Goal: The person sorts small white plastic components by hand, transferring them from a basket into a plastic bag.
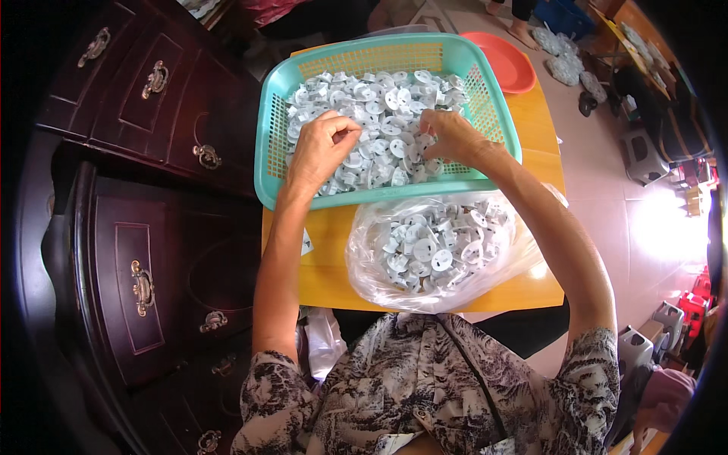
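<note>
White plastic parts under both hands, teal basket

Taking the teal basket as my mark, I see one package just in front of it on the person's side: a clear plastic bag, rounded and crumpled, lying open and packed with small white disc-shaped parts. Left of that bag, below the basket's near left corner, a small white slip peeks out beside the left forearm, too small for me to read as label or scrap.
</note>
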Motion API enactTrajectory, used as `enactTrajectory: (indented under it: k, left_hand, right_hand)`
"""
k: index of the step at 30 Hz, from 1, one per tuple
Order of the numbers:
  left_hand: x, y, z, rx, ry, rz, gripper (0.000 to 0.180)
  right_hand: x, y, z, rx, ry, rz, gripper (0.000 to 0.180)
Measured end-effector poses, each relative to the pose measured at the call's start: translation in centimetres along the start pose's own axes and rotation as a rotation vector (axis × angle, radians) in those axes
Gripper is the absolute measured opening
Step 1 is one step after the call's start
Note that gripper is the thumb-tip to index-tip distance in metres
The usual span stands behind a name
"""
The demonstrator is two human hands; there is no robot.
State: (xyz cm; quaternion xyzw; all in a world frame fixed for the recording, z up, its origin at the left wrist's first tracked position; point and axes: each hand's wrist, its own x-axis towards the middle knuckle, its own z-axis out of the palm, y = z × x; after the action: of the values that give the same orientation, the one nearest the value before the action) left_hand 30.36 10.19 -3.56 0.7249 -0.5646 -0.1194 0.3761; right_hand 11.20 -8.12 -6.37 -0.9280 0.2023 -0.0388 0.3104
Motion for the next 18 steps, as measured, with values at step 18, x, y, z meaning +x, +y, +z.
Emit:
enactTrajectory:
  k: [18]
  left_hand:
    - [-0.16, 0.22, -0.38, -0.045, 0.059, 0.019, 0.010]
  right_hand:
    - [0.50, -0.85, 0.37, 0.053, 0.064, 0.194, 0.024]
